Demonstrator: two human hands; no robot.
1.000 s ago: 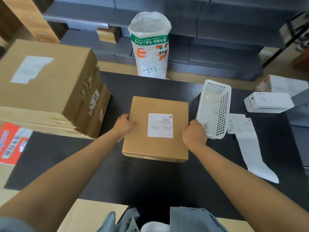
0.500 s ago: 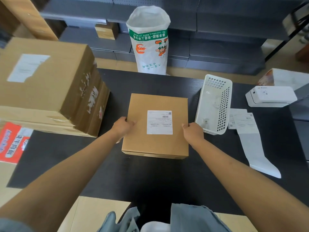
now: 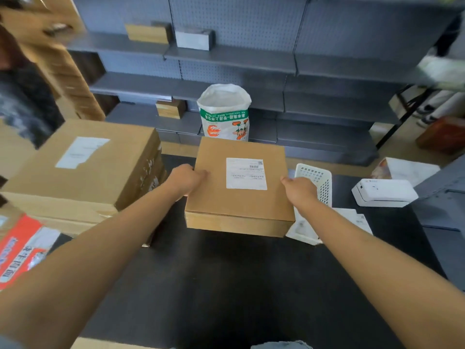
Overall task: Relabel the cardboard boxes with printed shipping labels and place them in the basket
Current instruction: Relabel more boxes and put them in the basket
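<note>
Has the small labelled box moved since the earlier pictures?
Yes. The small box, gripped by both hands, is lifted off the black table and now overlaps the white basket.

a black table (image 3: 226, 285) carries a stack of large cardboard boxes (image 3: 83, 170), a white basket (image 3: 314, 187), a white label printer (image 3: 383, 192) and a strip of labels (image 3: 357, 220).

Grey pegboard shelving (image 3: 226, 56), black table (image 3: 226, 285)

Both hands (image 3: 187, 178) (image 3: 300, 190) grip the box (image 3: 239, 197) (label (image 3: 246, 173) up) above the table (image 3: 226, 285).
</note>
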